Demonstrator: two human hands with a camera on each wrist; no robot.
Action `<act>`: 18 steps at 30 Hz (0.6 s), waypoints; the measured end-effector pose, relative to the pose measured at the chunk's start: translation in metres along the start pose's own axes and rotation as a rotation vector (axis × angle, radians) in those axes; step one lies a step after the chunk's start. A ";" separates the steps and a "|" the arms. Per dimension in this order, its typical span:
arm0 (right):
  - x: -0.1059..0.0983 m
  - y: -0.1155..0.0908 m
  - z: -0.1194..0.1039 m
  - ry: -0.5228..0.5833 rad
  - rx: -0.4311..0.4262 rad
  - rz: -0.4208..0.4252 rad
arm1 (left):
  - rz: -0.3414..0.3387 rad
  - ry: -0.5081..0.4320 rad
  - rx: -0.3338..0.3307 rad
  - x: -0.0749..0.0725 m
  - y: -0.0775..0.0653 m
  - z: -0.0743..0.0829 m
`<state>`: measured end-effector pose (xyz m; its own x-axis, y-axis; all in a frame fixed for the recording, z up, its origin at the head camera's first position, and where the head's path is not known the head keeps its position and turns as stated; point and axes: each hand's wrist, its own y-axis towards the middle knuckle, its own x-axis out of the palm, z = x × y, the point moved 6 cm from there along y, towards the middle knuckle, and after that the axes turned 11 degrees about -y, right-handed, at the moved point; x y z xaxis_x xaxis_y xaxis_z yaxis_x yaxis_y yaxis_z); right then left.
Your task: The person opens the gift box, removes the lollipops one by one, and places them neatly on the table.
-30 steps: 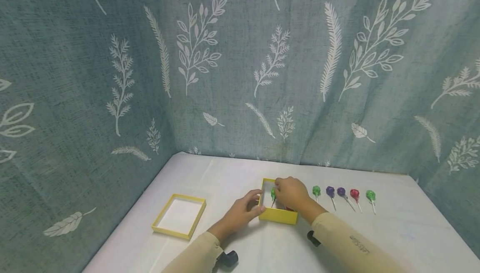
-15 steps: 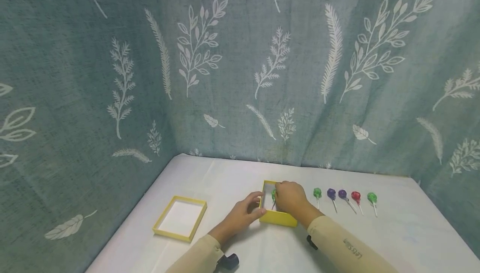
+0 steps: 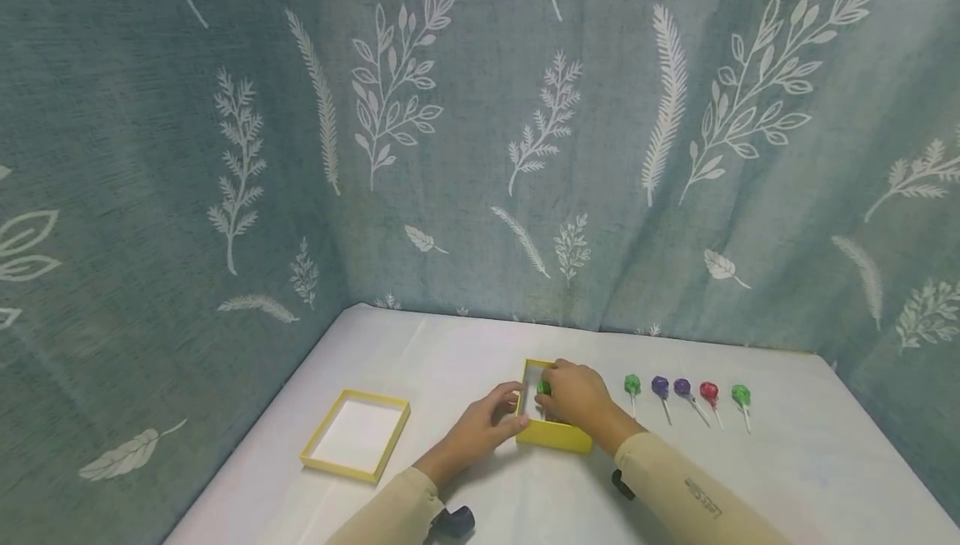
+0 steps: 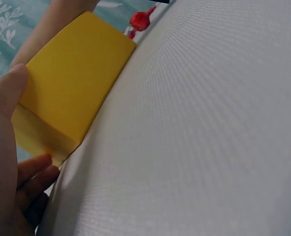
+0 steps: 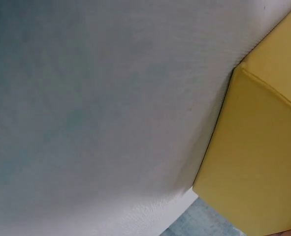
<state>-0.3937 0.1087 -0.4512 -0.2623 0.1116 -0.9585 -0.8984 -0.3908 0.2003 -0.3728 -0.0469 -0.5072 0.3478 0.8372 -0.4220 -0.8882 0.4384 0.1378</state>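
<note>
A small yellow box (image 3: 555, 437) with a pale inside stands uncovered on the white table. My left hand (image 3: 476, 432) holds its left front corner, the thumb on the front wall and the fingers along the left side. The left wrist view shows the thumb at the edge of the box's yellow wall (image 4: 76, 69). My right hand (image 3: 579, 395) reaches into the box from the right and pinches a green lollipop (image 3: 543, 387), whose stick is hidden. The hand covers much of the inside. In the right wrist view only the box's outer walls (image 5: 253, 147) show clearly.
A yellow-rimmed lid (image 3: 356, 434) lies inside-up at the left. Right of the box runs a row of lollipops: a green one (image 3: 633, 384), two purple ones (image 3: 660, 386), a red one (image 3: 709, 392) and another green one (image 3: 741, 396). A patterned curtain (image 3: 465, 153) hangs behind.
My right hand has shifted slightly left inside the box, its thumb and fingers coming round the green lollipop. My left hand keeps its hold on the box. The row and lid stay put.
</note>
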 end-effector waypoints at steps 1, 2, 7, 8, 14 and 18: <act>0.001 -0.002 -0.001 0.016 0.000 -0.008 | -0.003 -0.003 0.001 0.001 -0.001 -0.001; 0.002 -0.003 -0.001 0.037 0.002 -0.016 | -0.006 -0.004 0.001 0.001 -0.003 -0.001; 0.006 -0.007 -0.005 0.099 0.003 -0.051 | -0.012 -0.006 0.008 0.002 -0.009 -0.002; 0.005 -0.007 -0.006 0.103 0.000 -0.054 | -0.012 -0.006 0.010 0.002 -0.009 -0.002; 0.003 -0.005 -0.006 0.101 -0.046 -0.051 | -0.016 0.006 0.017 0.004 -0.007 0.000; 0.002 -0.001 -0.002 0.114 -0.045 -0.039 | -0.004 0.005 0.015 0.004 -0.002 0.001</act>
<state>-0.3925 0.1079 -0.4535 -0.1829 0.0239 -0.9828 -0.8901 -0.4286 0.1552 -0.3694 -0.0443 -0.5081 0.3500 0.8339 -0.4267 -0.8821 0.4467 0.1494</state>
